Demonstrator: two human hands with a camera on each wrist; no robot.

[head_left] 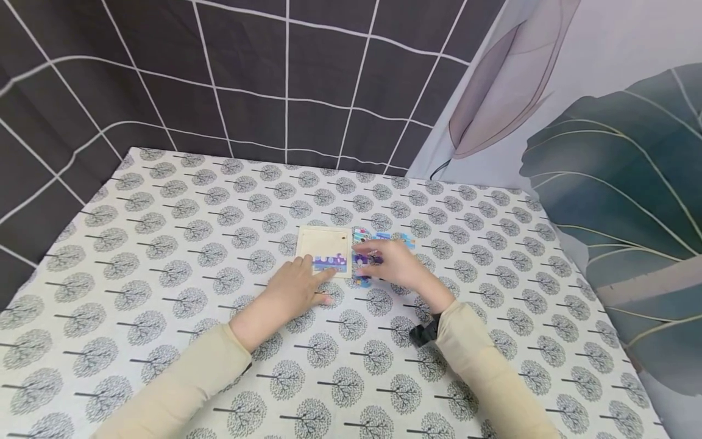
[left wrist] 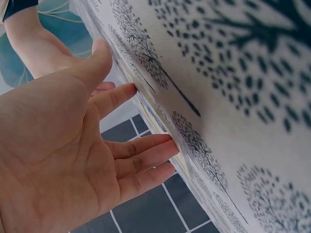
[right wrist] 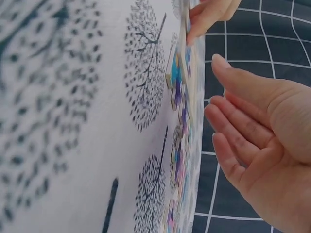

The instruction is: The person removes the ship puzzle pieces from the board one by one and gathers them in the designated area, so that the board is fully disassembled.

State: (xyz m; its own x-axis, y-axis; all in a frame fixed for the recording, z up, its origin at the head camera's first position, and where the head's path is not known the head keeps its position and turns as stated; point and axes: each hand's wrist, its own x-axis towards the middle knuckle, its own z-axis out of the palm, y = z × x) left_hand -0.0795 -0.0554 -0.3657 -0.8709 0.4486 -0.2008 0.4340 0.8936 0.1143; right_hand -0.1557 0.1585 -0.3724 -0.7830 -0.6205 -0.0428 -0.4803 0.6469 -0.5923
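A square wooden puzzle board [head_left: 325, 236] lies flat on the table, with several purple and blue jigsaw pieces [head_left: 329, 262] fitted along its near edge. My left hand [head_left: 290, 289] rests its fingertips on the board's near left part, fingers fairly straight; in the left wrist view the left hand [left wrist: 73, 155] touches the board's edge. Just right of the board, my right hand [head_left: 397, 262] hovers over loose puzzle pieces [head_left: 363, 281]. The right wrist view shows the right hand [right wrist: 257, 131] with loosely bent fingers, nothing between them, apart from the pieces [right wrist: 178, 92].
More loose pieces [head_left: 407, 239] lie beyond the right hand. A white cloth with grey tree prints [head_left: 247, 366] covers the table. A dark curtain with white grid lines [head_left: 247, 67] hangs behind, and a leaf-patterned curtain [head_left: 614, 183] hangs on the right.
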